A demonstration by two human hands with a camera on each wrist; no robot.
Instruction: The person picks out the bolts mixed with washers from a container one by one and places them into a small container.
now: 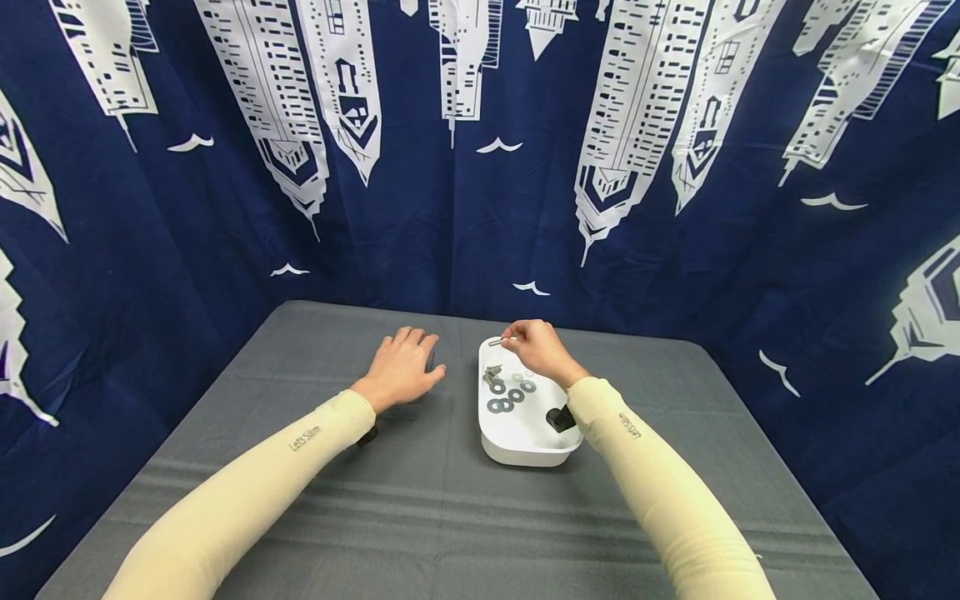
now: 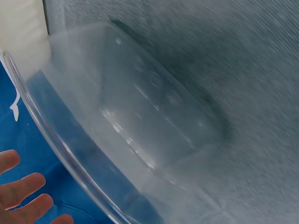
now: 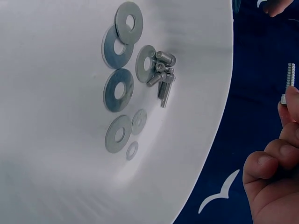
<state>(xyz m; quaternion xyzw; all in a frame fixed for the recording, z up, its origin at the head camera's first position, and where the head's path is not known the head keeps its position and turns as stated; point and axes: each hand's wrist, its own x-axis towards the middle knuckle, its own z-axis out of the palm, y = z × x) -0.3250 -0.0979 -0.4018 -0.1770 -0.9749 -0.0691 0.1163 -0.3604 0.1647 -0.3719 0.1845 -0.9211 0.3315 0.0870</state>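
Note:
My right hand [image 1: 542, 348] is over the far end of a white tray [image 1: 525, 457], pinching a small metal bolt [image 3: 290, 77] between thumb and finger. Inside the tray lie several flat washers [image 3: 118, 89] of different sizes, two of them overlapping. Beside them is a small heap of bolts [image 3: 161, 77]. To the left of the tray, my left hand [image 1: 401, 371] is held with its fingers spread and nothing in its grip. A clear plastic container [image 2: 140, 102] sits under it, its rim [image 2: 60, 149] passing close by the fingers.
A grey cloth covers the table [image 1: 450, 533]. Behind it hangs a dark blue curtain [image 1: 465, 233] with white building prints. Black wrist cameras show under the left sleeve [image 1: 367, 436] and at the right cuff, the latter overlapping the tray.

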